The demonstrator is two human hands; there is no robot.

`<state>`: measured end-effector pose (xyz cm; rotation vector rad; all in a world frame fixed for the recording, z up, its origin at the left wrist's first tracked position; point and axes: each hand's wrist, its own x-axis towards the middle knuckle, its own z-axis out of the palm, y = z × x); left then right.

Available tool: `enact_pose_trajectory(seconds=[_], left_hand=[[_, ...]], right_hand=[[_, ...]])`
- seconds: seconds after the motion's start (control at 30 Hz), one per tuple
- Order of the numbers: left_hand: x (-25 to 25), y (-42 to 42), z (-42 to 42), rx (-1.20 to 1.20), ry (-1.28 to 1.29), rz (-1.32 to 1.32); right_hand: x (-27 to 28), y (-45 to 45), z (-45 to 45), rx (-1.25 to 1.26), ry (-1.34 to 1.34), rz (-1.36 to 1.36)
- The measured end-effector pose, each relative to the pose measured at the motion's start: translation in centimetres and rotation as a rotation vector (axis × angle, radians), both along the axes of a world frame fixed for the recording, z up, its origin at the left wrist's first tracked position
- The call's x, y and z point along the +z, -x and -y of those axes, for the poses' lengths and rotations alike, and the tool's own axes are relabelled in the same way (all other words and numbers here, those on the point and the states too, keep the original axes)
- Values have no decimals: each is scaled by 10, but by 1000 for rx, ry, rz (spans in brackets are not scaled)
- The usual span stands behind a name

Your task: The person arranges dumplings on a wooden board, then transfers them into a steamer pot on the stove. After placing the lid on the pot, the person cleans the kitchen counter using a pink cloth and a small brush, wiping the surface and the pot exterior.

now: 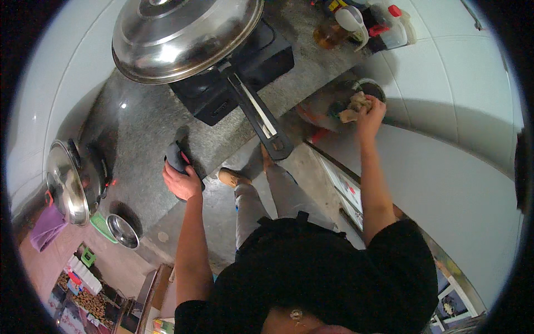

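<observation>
My left hand [182, 183] is closed around a dark grey object [176, 156] with a pink part, at the front edge of the stone countertop [137, 125]. What that object is I cannot tell. On the right, below counter height, my right hand [371, 113] grips a crumpled beige cloth or paper [357, 104]. Just behind it is the rim of a dark round container [377, 85]. Between my hands, the black handle [260, 119] of a pan juts over the counter edge. A domed steel lid [187, 46] covers that pan, which stands on a black stove [217, 110].
Several bottles [390, 31] and a white-handled item [351, 21] crowd the counter's back right. A steel-lidded pot [69, 183], purple cloth [48, 227] and small steel bowl [123, 231] lie left. A white surface [442, 188] lies beside my right arm.
</observation>
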<state>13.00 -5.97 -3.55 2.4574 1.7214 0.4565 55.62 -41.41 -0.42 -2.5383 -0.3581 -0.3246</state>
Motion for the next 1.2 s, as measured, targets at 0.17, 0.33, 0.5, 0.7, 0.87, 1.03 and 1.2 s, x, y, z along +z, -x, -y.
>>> enact_pose_trajectory(seconds=[0.17,0.33,0.5,0.7,0.87,1.03,1.2], left_hand=[[-6,-5,3,-20,15,16],[-5,3,0,-6,-3,6],[-8,1,1,-34,-16,22],[-4,2,1,-24,-58,-13],[-7,6,1,-15,-47,6],[-1,0,2,-17,-21,28],[-4,2,0,-27,-35,22]], right_hand=[[-54,-84,149,-418,-199,-120],[24,-62,110,-597,-692,122],[67,-53,103,-460,-929,246],[144,-43,68,-316,-1328,17],[181,-40,31,-141,-1437,-420],[199,-9,-97,-46,-1155,-516],[107,-8,-207,516,-580,-29]])
